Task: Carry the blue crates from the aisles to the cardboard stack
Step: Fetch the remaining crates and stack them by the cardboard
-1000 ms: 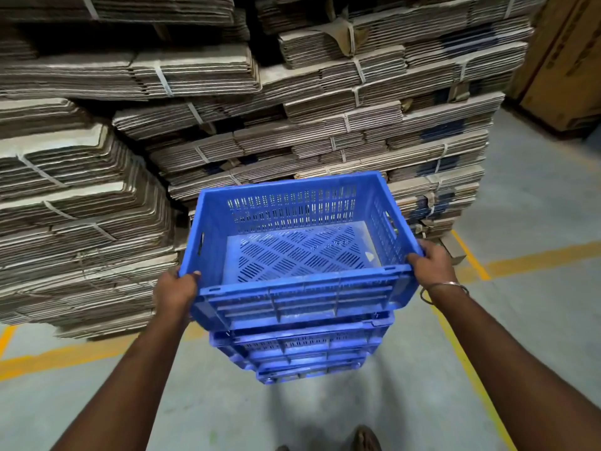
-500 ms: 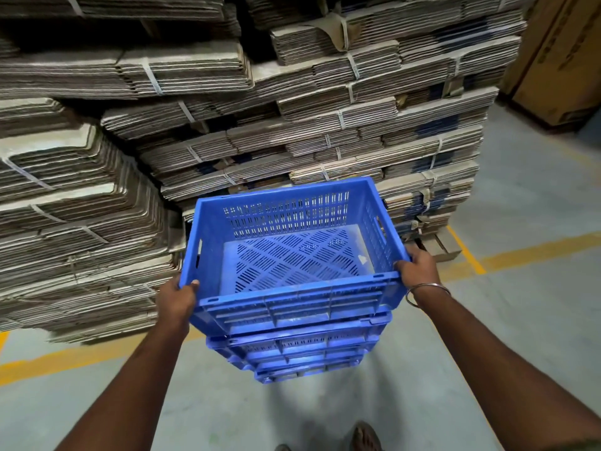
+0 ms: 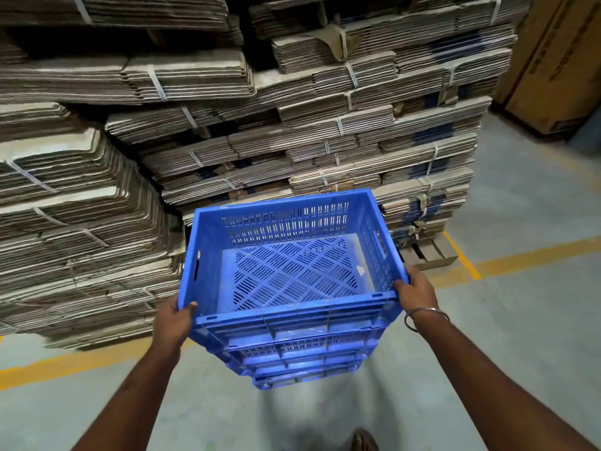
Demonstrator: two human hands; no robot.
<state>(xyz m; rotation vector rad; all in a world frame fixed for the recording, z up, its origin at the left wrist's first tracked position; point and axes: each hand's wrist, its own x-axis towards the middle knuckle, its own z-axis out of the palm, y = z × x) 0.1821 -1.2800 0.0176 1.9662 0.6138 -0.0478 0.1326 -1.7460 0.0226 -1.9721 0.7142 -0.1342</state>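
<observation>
Crates (image 3: pixel 292 323): nested, held above floor (image 3: pixel 520 288), near cardboard (image 3: pixel 325 141).
Left hand (image 3: pixel 172 320): grasps crate rim.
Right hand (image 3: pixel 416 292): grasps opposite rim.

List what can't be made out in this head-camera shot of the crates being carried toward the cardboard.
- Head view: how many blue crates are nested; the top one hides those beneath, only rims show.
- Fingers of the left hand and right hand: curled under the crate rim.
- Cardboard stack: its top is cut off by the upper edge.
- Printing on the brown carton: blurred and cut by the right edge.
- Wooden pallet: mostly under the cardboard.
</observation>
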